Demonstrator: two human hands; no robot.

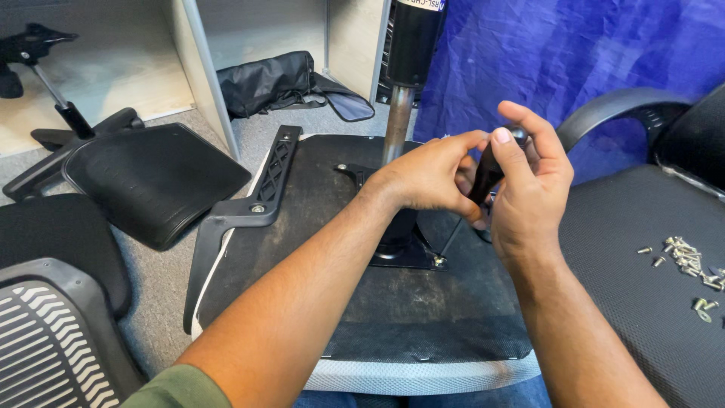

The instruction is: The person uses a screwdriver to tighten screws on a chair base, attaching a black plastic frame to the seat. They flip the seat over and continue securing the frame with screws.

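**Inspector:** Start with the surface and the room, nearest first.

**Assistant:** Nearest is the upturned office-chair seat with a black fabric underside and white padded rim (423,374), resting against the person's lap. A black plastic armrest bracket (257,193) is bolted along its left edge. To the right, a heap of small silver screws (687,261) lies on a black mesh chair seat (627,249). Grey carpet floor (162,279) on the left carries a loose black curved seat panel (151,181). Farther off: a black chair gas cylinder with a steel shaft (400,91) rising from the seat's metal plate, a blue crumpled tarpaulin (574,53), and a black fabric bag (272,83) under pale wooden desk panels.

**Inspector:** The hands?

**Assistant:** The right hand (529,189) is clenched around a black-handled screwdriver (487,174), thumb up on the handle. The left hand (427,177) pinches the same handle with curled fingertips. The tool stands tilted above the plate, just right of the shaft.
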